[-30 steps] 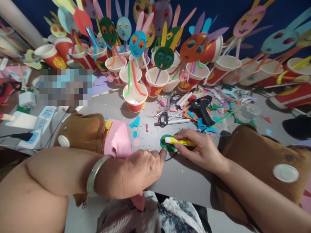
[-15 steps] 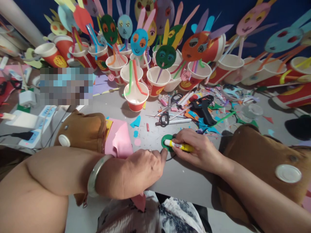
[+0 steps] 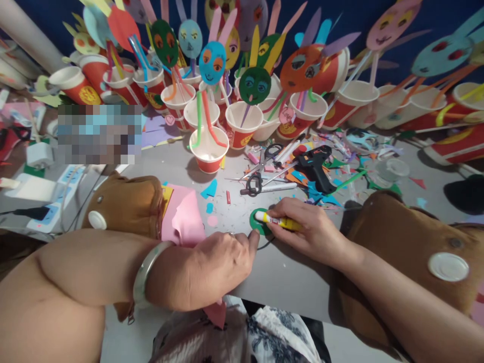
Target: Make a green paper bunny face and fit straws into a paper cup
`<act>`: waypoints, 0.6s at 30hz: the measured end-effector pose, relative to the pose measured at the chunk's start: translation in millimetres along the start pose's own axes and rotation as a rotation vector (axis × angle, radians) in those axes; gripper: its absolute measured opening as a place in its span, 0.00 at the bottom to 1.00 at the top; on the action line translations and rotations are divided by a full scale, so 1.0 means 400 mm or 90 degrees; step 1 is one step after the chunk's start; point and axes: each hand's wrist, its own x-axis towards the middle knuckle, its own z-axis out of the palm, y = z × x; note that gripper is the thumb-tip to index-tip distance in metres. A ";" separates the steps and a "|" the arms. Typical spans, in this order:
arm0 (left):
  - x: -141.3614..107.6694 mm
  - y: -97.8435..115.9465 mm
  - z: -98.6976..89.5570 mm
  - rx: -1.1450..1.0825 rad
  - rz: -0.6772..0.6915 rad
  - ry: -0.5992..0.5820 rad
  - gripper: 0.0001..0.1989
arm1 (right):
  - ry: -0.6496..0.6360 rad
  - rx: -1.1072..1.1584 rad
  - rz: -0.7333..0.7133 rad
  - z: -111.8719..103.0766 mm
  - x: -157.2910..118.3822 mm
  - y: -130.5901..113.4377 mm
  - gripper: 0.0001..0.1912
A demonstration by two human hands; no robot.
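Note:
A green paper circle (image 3: pixel 254 223) lies flat on the grey table. My right hand (image 3: pixel 308 225) is closed round a yellow glue stick (image 3: pixel 280 222) with a red-and-white label. Its white tip touches the circle's upper face. On the near edge of that circle presses a fingertip of my left hand (image 3: pixel 230 262), the other fingers curled in below. Left of this hand lies a sheet of pink paper (image 3: pixel 183 214), partly tucked into a brown bag (image 3: pixel 124 204).
Paper cups (image 3: pixel 209 156) with straw-stemmed paper faces line the back. A black glue gun (image 3: pixel 317 169), scissors (image 3: pixel 260 166) and colourful paper scraps lie beyond my right hand. Another brown bag (image 3: pixel 397 262) sits at right. A power strip (image 3: pixel 64 194) with cables is at left.
The glue stick's tip has shifted very slightly on the green circle. The view has moved a little; my left finger stays on the circle's edge.

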 end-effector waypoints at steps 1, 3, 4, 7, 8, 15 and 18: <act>0.000 0.000 0.001 0.004 -0.003 0.005 0.79 | 0.012 -0.003 0.008 0.000 -0.001 0.000 0.04; -0.001 -0.001 0.003 0.009 -0.003 0.011 0.79 | 0.016 0.000 0.008 0.001 -0.002 0.000 0.03; -0.002 -0.001 0.003 0.011 -0.001 0.011 0.79 | 0.008 0.004 0.003 0.000 -0.002 0.000 0.03; -0.002 -0.003 0.001 0.011 0.003 0.006 0.79 | -0.005 0.001 0.006 -0.001 -0.001 -0.001 0.04; -0.001 -0.003 0.000 0.009 0.004 0.003 0.78 | -0.003 -0.003 0.009 -0.002 0.000 -0.001 0.04; -0.001 -0.004 -0.007 -0.002 -0.002 -0.002 0.78 | 0.066 0.026 0.061 -0.013 -0.004 0.007 0.05; -0.002 -0.005 -0.011 0.008 0.003 0.004 0.78 | 0.144 0.055 0.162 -0.041 -0.008 0.018 0.08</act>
